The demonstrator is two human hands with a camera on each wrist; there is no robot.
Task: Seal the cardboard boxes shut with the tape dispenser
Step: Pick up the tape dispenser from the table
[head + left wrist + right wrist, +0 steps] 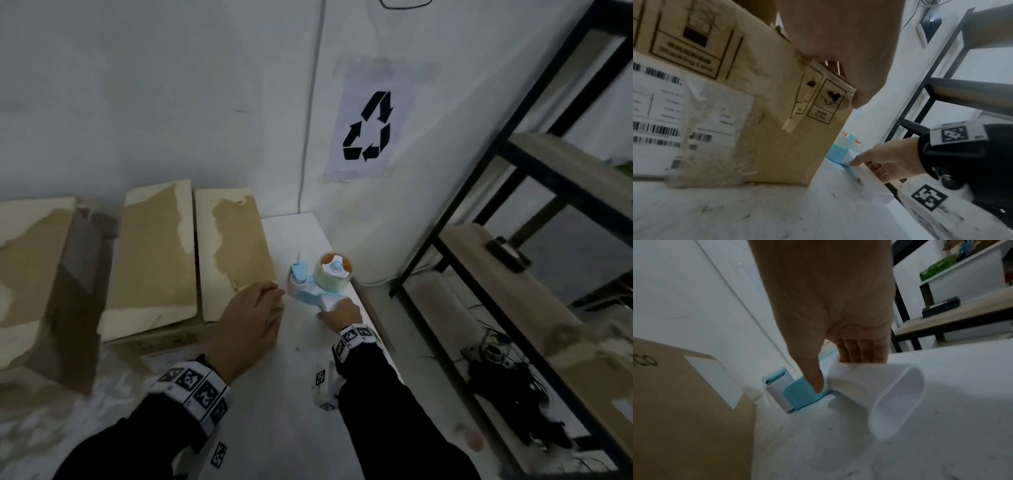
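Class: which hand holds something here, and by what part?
The right hand grips the tape dispenser by its white handle; the left hand holds nothing.

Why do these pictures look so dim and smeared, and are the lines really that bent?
Head view: dim, bluish light; the shelf rack smears and its straight bars lean from the wide lens. Left wrist view: the box labels are blurred, the left hand looms large and soft. Right wrist view: the right hand fills the frame; the tape dispenser handle looks stretched.
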